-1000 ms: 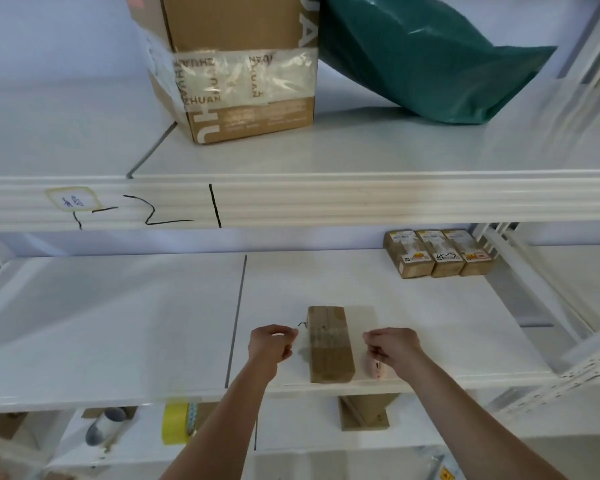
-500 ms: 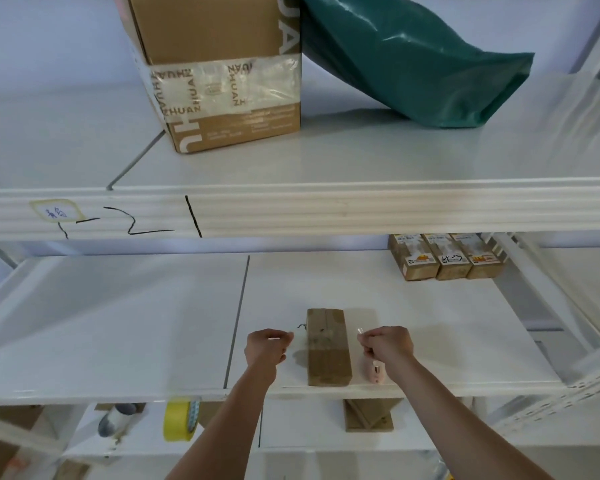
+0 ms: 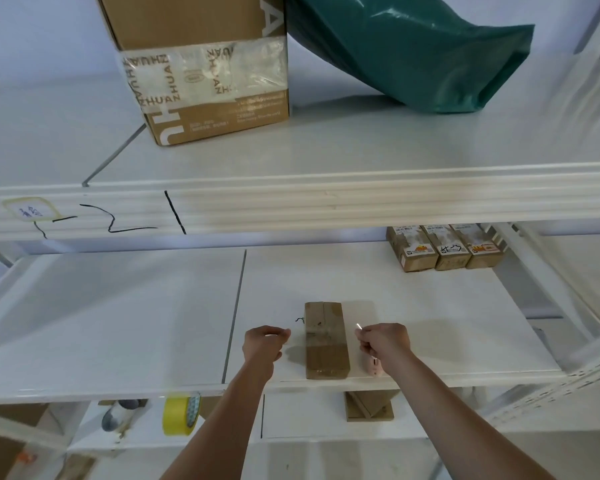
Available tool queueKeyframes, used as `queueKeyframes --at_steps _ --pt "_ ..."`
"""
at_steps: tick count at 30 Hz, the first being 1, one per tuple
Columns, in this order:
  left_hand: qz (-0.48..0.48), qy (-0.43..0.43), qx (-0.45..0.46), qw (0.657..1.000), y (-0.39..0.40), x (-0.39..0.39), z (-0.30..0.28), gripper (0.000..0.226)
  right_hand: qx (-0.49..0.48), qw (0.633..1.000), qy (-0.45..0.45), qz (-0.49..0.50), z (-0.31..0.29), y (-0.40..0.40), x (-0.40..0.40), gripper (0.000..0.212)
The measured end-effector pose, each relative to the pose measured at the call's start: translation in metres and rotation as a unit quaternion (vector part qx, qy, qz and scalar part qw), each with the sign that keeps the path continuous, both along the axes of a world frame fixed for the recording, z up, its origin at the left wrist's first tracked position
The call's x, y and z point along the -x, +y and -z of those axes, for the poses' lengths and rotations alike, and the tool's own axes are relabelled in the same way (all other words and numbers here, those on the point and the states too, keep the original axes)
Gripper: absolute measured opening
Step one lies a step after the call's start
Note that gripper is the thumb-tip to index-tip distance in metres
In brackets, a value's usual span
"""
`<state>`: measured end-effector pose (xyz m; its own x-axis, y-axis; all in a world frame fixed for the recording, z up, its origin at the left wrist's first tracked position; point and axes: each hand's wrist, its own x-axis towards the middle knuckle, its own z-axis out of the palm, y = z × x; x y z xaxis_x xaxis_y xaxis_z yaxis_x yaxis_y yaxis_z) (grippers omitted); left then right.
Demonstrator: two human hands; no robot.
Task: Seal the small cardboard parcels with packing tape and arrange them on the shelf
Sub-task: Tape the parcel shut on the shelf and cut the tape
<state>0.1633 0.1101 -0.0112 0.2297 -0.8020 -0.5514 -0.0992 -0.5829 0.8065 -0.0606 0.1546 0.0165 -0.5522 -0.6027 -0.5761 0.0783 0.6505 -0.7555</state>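
Small cardboard parcel [image 3: 326, 339] lies lengthwise near the front edge of the middle shelf [image 3: 118, 323], one end facing the person, clear tape visible across its top. Left hand [image 3: 264, 344] sits just left of the parcel, fingers curled with thumb and forefinger pinched together; right hand [image 3: 383, 342] is just right of it, pinching a shiny sliver at the fingertips. Likely a clear tape strip [image 3: 359, 326] stretched between both hands over the box, but the strip itself is nearly invisible, so what the left hand pinches can't be confirmed. A small pink object [image 3: 373, 368] lies on the shelf under the right wrist; can't tell what it is. Three taped parcels [image 3: 445, 249] stand side by side, touching, at the back right of the same shelf, probably the arranged row. Yellow tape roll [image 3: 181, 414] on the lower shelf, another cardboard piece [image 3: 369, 407] below the parcel. Large taped carton [image 3: 205, 71] and green plastic bag [image 3: 413, 53] on the upper shelf.
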Motion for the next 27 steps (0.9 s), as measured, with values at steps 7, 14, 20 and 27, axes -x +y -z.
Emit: queueKeyframes --at_steps 7,14,20,27 --pt "0.007 0.006 0.002 1.000 -0.0029 0.0003 0.0016 0.007 0.014 0.999 -0.028 0.001 0.0043 0.0020 0.0043 0.007" --pt "0.005 0.014 -0.001 1.000 -0.0080 0.0012 0.0015 0.008 0.022 0.999 -0.036 0.006 0.0039 -0.0008 0.0048 0.008" --pt "0.006 0.017 -0.009 1.000 -0.0086 0.0012 0.0028 0.008 0.014 0.999 -0.033 0.016 0.0028 -0.0046 0.0029 0.010" --pt "0.014 0.017 -0.018 1.000 -0.0072 0.0005 0.0037 0.009 -0.003 0.999 -0.029 0.018 0.0046 -0.0041 0.0033 0.010"
